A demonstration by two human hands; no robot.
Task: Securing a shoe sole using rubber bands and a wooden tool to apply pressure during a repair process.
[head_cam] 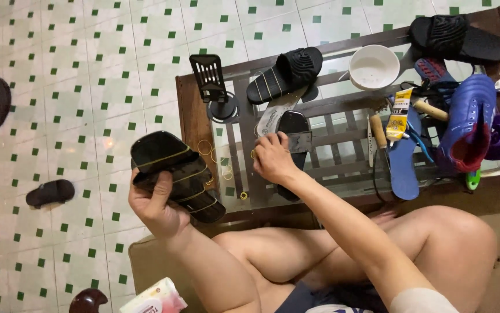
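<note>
A yellow glue tube (399, 115) with dark print lies on the table (195, 124) toward its right end, resting over a blue insole (403, 168) and just beside two wooden tool handles (377, 130). A pink and white packet (154, 298) shows at the bottom of the view, off the table, beside the person's left arm.

The left hand (157, 206) is raised off the table's near left corner, palm turned up and toward the camera, fingers and thumb clenched around a black sandal (174, 174) wrapped in several yellow rubber bands. The sandal stands tilted above the hand, its sole facing the camera.

The right hand (272, 157) reaches forward over the table's near edge, forearm stretched out from the lap, fingers curled down onto a black sole (293, 130) that lies flat on the glass near the middle. Its grip presses on the sole; whether it truly grasps it I cannot tell.

Loose rubber bands (206, 148) lie on the glass between the two hands. A white bowl (374, 66) sits at the far edge, a blue shoe (464, 122) at the right end.
</note>
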